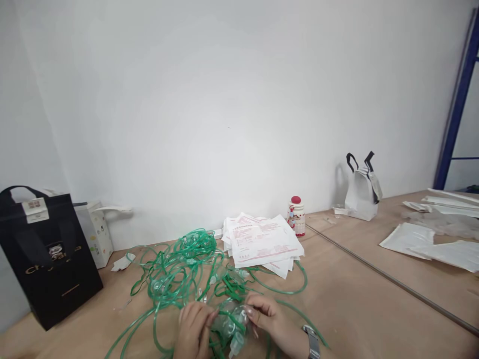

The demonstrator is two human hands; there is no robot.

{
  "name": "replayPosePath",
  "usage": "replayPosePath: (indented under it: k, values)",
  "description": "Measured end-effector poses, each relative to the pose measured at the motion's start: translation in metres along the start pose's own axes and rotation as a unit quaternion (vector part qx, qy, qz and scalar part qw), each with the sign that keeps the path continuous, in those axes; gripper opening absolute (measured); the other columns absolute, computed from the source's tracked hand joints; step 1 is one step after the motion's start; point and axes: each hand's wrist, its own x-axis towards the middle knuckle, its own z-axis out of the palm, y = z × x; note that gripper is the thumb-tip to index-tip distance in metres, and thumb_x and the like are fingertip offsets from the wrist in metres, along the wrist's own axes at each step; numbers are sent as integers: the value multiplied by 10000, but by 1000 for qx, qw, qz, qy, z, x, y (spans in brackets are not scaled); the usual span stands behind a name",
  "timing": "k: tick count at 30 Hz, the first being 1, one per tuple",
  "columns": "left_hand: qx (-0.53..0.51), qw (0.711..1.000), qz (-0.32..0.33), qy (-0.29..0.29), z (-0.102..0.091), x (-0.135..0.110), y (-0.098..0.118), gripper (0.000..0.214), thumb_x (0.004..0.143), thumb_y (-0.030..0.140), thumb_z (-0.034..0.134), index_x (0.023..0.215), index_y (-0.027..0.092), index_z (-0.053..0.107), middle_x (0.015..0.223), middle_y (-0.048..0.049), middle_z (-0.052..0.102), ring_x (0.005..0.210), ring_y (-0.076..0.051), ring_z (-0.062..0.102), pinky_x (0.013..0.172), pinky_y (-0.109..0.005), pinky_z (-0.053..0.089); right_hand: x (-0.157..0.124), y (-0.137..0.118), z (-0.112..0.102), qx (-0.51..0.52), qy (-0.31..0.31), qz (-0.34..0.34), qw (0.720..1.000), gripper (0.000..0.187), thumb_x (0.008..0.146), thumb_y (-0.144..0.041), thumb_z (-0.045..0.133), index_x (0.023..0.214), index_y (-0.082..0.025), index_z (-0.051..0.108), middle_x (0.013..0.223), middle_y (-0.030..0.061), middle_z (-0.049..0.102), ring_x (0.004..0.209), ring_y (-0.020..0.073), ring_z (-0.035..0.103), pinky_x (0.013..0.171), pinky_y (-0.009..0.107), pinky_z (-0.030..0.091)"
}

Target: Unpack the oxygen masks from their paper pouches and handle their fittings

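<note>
Between my hands is a clear plastic oxygen mask (237,324) with a pale connector pointing down towards me. My left hand (195,326) is closed on the green strap (226,315) at the mask's left side. Pinched at the mask's right edge, beside a small white piece, are the fingertips of my right hand (267,315); a watch is on that wrist. Just beyond lies a heap of green tubing (175,274) with more clear masks and straps tangled in it. Part of the held mask is hidden by my fingers.
Printed white pouches (264,242) are stacked behind the tubing. A white and red bottle (296,217) stands by the wall. Bags stand left, black (48,289), and far right, white (361,197). White packets (409,239) lie at right, past a table seam (374,269).
</note>
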Motion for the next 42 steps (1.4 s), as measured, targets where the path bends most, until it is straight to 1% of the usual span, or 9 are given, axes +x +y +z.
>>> replayPosePath:
  k: [3, 5, 8, 11, 14, 18, 23, 30, 42]
  values:
    - [18, 996, 77, -33, 0, 1, 3, 270, 877, 264, 477, 1140, 237, 533, 991, -37, 664, 908, -162, 610, 793, -278, 504, 0, 5, 5, -19, -30, -17, 999, 418, 796, -563, 534, 655, -169, 536, 709, -13, 434, 565, 97, 466, 526, 223, 401]
    - [35, 989, 135, -40, 0, 4, 6, 322, 861, 313, 513, 1174, 235, 506, 1037, -42, 659, 958, -164, 608, 829, -274, 499, -2, 6, 7, -31, -47, -24, 998, 419, 811, -560, 513, 666, -168, 539, 727, -10, 440, 568, 92, 461, 535, 222, 403]
    - [40, 979, 195, -49, 2, 6, 10, 203, 857, 363, 512, 991, 221, 568, 948, -33, 672, 899, -164, 627, 787, -260, 508, -5, 4, 7, -72, -53, -15, 996, 416, 813, -557, 515, 679, -166, 562, 732, 0, 475, 615, 102, 472, 566, 220, 403]
    - [41, 981, 186, -46, 3, 6, 14, 172, 881, 331, 471, 812, 196, 552, 809, -25, 654, 760, -147, 626, 687, -238, 506, -8, 3, 5, -110, -61, 4, 992, 442, 767, -602, 543, 672, -171, 561, 669, -10, 477, 595, 105, 458, 536, 211, 388]
    - [39, 979, 199, -38, 4, 5, 17, 214, 896, 322, 432, 759, 193, 535, 699, -7, 623, 638, -136, 596, 593, -228, 484, -9, 8, 7, -133, -71, 36, 988, 427, 763, -605, 545, 746, -179, 579, 619, -31, 454, 503, 82, 404, 457, 197, 335]
    - [29, 973, 225, -35, 6, 4, 17, 262, 913, 325, 384, 738, 200, 534, 649, 4, 609, 596, -127, 570, 559, -213, 463, -10, 14, 11, -143, -73, 65, 985, 385, 826, -563, 478, 804, -197, 594, 596, -44, 439, 457, 73, 385, 436, 195, 309]
    - [15, 978, 202, -42, 5, 4, 16, 209, 881, 192, 427, 692, 206, 516, 611, 15, 571, 596, -113, 541, 560, -186, 452, -9, 12, 11, -137, -34, 32, 990, 315, 814, -489, 532, 691, -202, 575, 563, -35, 442, 551, 117, 450, 559, 222, 391]
    - [15, 997, 70, -33, -3, 8, 29, 216, 870, 106, 370, 712, 206, 478, 652, 3, 535, 645, -128, 538, 600, -216, 466, -5, -1, 9, -174, -24, -16, 984, 268, 834, -395, 492, 674, -193, 567, 663, -4, 494, 630, 138, 480, 638, 252, 406]
    - [21, 999, 34, 28, 5, 2, 23, 197, 852, 112, 370, 722, 213, 479, 648, 5, 549, 636, -139, 532, 610, -225, 460, -4, -12, 10, -250, -19, -55, 967, 223, 851, -321, 448, 696, -195, 547, 722, 15, 534, 712, 162, 493, 688, 271, 392]
